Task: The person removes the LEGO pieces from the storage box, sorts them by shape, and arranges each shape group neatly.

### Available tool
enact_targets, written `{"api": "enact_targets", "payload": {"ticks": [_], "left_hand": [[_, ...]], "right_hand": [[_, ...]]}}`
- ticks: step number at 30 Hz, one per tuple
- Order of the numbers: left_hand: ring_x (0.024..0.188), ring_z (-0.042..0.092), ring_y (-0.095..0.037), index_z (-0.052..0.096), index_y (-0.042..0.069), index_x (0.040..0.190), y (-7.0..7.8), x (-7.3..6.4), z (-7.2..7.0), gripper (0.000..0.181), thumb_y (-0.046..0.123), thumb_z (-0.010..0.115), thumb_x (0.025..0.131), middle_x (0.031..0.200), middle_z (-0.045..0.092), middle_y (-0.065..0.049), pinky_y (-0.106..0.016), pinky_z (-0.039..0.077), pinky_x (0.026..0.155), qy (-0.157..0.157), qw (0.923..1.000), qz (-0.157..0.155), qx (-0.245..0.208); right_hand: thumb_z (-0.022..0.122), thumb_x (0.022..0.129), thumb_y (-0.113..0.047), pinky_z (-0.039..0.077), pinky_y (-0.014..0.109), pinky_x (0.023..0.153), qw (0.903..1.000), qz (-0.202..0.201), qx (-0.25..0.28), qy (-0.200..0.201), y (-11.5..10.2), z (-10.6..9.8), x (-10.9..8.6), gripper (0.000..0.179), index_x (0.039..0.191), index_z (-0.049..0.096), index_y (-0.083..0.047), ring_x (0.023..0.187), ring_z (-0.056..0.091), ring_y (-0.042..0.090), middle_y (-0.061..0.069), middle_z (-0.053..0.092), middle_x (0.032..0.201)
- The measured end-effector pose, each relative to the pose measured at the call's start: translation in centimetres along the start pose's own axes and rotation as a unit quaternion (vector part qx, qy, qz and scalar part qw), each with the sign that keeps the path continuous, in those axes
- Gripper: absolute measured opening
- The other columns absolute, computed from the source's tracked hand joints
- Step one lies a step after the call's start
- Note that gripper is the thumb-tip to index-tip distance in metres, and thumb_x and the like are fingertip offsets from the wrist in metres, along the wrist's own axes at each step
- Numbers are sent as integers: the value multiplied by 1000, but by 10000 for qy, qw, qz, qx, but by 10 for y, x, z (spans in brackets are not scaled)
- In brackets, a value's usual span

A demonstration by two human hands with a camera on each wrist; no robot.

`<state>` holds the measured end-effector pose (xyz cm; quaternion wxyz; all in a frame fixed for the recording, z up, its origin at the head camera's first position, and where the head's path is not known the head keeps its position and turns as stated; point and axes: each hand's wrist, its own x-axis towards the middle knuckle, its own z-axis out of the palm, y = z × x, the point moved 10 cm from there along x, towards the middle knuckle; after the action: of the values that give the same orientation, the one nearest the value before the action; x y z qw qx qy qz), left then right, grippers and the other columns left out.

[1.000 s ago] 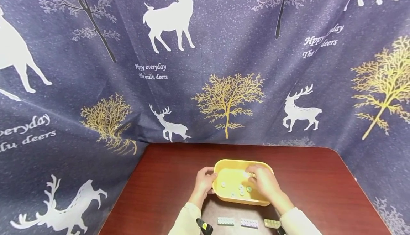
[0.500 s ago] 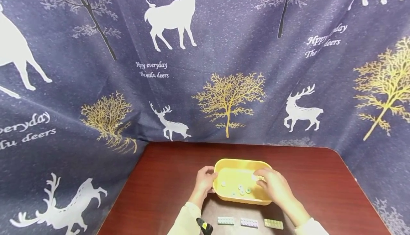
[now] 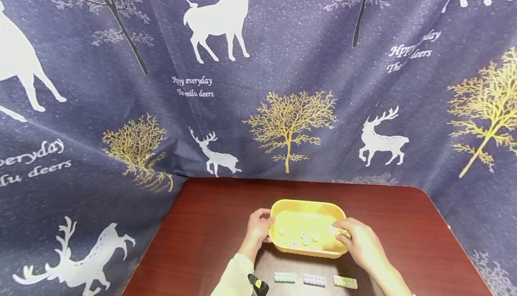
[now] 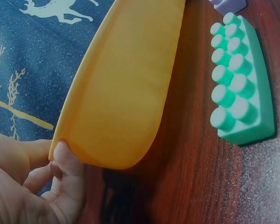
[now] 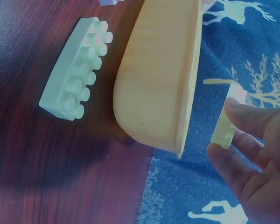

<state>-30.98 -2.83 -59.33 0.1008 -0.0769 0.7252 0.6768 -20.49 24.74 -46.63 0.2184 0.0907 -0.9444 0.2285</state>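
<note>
A yellow plastic bin (image 3: 308,254) stands on the table, with several small pale round pieces (image 3: 315,237) on its floor. My left hand (image 3: 257,228) pinches the bin's left rim, its thumb against the wall in the left wrist view. Between the thumb and fingers of my right hand (image 3: 363,242) is a pale yellow studded building block (image 5: 223,122), lifted over the bin's right end. In front of the bin lie three long studded blocks in a row: a green one (image 4: 245,88), a purple one (image 3: 314,280) and a pale yellow-green one (image 5: 72,72).
The red-brown wooden table (image 3: 218,211) has a grey patch (image 3: 264,264) at its near side, under the row of blocks. Dark blue cloth (image 3: 258,71) printed with deer and trees hangs behind the table and along its sides.
My right hand has moved right, from inside the bin to over its right end, carrying the yellow block. The left hand keeps its hold on the rim.
</note>
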Motion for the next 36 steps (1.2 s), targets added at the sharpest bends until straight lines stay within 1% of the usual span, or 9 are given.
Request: {"api": "enact_targets", "payload": {"ticks": [7, 10, 15, 17, 22, 25, 31, 34, 36], "left_hand": [[52, 59, -17, 64, 0, 125, 1, 0, 0, 30, 4, 66, 95, 86, 63, -21, -19, 46, 35, -39, 10000, 29, -35], [51, 58, -16, 63, 0, 125, 1, 0, 0, 31, 4, 66, 95, 87, 64, -21, -18, 46, 35, -49, 10000, 20, -38], [52, 58, -16, 63, 0, 126, -2, 0, 0, 31, 5, 66, 96, 87, 63, -20, -18, 46, 35, -40, 10000, 15, 33], [52, 58, -16, 63, 0, 126, -4, 0, 0, 31, 6, 67, 96, 87, 63, -20, -18, 46, 35, -35, 10000, 4, 56], [51, 57, -16, 64, 1, 126, -4, 0, 1, 31, 6, 67, 95, 86, 63, -18, -18, 46, 35, -42, 10000, -9, 47], [50, 57, -15, 64, 1, 126, -4, 1, 0, 32, 6, 67, 95, 85, 64, -18, -19, 46, 35, -25, 10000, -23, 74], [50, 57, -15, 64, 1, 127, -4, 3, -1, 33, 6, 67, 95, 87, 64, -19, -19, 46, 35, -17, 10000, -32, 28], [50, 57, -14, 64, 2, 127, -5, 4, -1, 32, 6, 67, 95, 86, 64, -17, -19, 47, 35, -7, 10000, -36, 24], [50, 57, -14, 64, 2, 127, -5, 5, -1, 32, 6, 67, 95, 85, 64, -16, -19, 47, 35, -2, 10000, -26, 23]], "right_hand": [[91, 70, -6, 60, 38, 71, 9992, -115, 6, 384, 5, -15, -11, 36, 99, 78, -23, 87, 72, 15, -11, 74, 96], [90, 72, -8, 59, 40, 73, 9993, -60, -6, 369, 9, -18, -16, 33, 100, 79, -22, 88, 72, 16, -10, 74, 97], [89, 74, -13, 59, 40, 75, 9993, 59, -28, 375, 15, -22, -26, 29, 99, 79, -25, 90, 72, 15, -14, 74, 96], [89, 74, -15, 57, 34, 74, 9991, 81, -52, 421, 18, -24, -30, 28, 97, 79, -28, 89, 71, 12, -17, 73, 95], [91, 70, -13, 51, 17, 77, 9984, 6, 6, 565, 22, -27, -42, 33, 96, 78, -28, 88, 71, 11, -17, 73, 94], [92, 67, -12, 48, 12, 78, 9982, 40, 65, 600, 26, -28, -48, 36, 95, 78, -29, 87, 71, 10, -18, 72, 92], [93, 68, -16, 49, 15, 74, 9987, 231, -38, 451, 36, -22, -58, 34, 93, 76, -31, 84, 69, 8, -19, 70, 89], [93, 66, -12, 49, 17, 71, 9989, 221, -116, 408, 38, -19, -63, 36, 92, 75, -30, 83, 68, 7, -18, 69, 89], [93, 65, -9, 51, 21, 70, 9989, 250, -140, 357, 40, -16, -65, 38, 92, 74, -29, 82, 67, 7, -18, 69, 89]]}}
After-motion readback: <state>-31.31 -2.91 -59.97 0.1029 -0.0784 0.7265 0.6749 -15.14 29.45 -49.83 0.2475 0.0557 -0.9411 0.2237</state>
